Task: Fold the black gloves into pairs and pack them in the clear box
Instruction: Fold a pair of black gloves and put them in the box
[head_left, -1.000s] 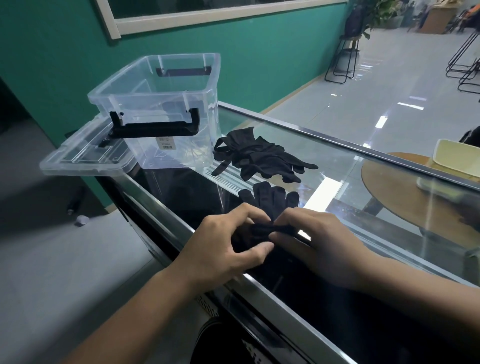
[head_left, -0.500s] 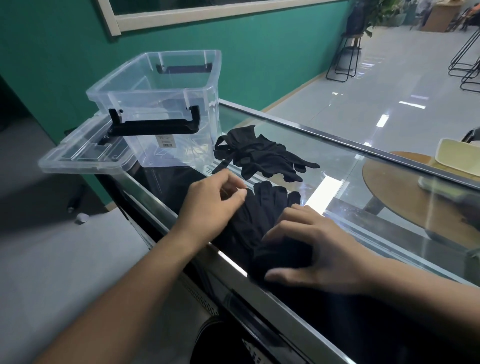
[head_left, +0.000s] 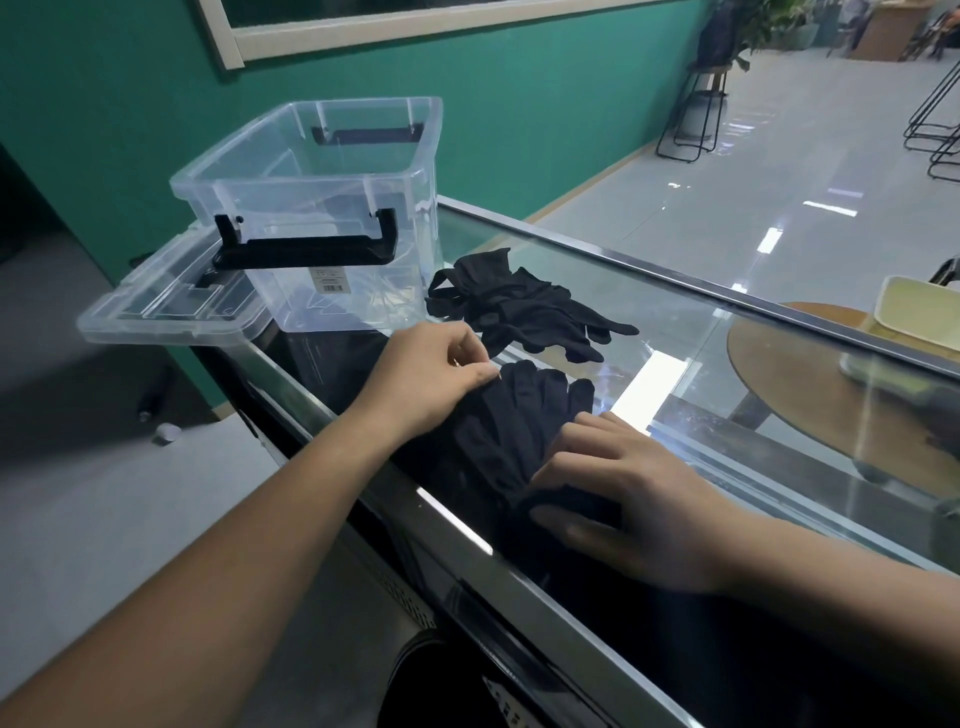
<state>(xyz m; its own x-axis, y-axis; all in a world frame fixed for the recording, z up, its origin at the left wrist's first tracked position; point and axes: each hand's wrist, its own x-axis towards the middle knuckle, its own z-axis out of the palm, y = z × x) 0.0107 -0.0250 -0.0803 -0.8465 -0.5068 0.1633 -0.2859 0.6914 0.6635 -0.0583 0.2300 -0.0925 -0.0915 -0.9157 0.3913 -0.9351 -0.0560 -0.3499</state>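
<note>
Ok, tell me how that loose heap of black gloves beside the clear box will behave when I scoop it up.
Probably floppy: the heap of gloves lies crumpled with cuffs and tips trailing, so parts would likely dangle. It is likely light, since it looks like thin fabric. On the smooth glass counter it may slide rather than bunch when pushed.

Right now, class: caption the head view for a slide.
Left hand and right hand hold stacked gloves on glass counter; glove pile, clear box beyond.
</note>
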